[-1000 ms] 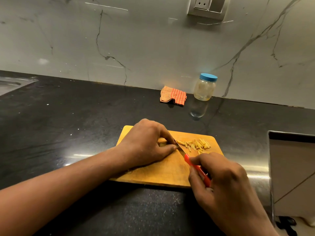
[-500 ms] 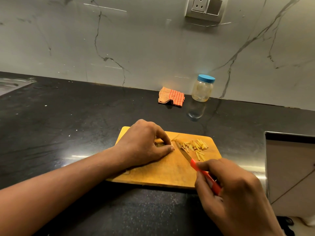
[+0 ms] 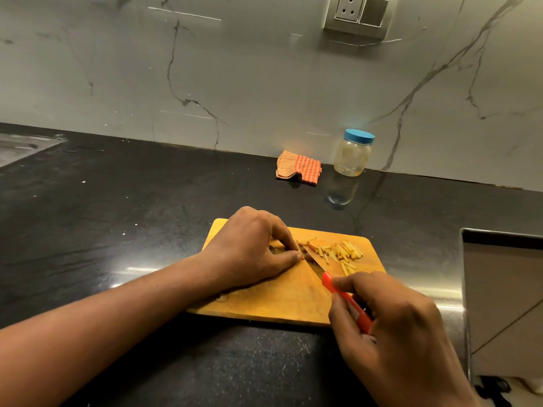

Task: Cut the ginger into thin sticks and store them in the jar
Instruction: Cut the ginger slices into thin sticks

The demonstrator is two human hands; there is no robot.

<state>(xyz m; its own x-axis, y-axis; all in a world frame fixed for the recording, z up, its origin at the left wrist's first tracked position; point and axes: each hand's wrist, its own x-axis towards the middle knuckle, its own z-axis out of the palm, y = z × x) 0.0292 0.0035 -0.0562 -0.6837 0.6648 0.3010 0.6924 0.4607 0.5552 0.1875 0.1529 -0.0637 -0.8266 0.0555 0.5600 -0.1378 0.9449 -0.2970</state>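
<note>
Midway through slicing: pinning the ginger on the cutting board under curled fingers of the left hand, gripping the red knife in the right hand beside the cut sticks, next needing another thin slice clear of those fingers, with the lidded jar unopened at the back of the desk

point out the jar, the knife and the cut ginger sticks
jar (image 3: 352,155), head view, on its clear body below the blue lid
knife (image 3: 326,282), head view, on the red handle next to the blade
ginger sticks (image 3: 340,252), head view, on the middle of the pile
</note>
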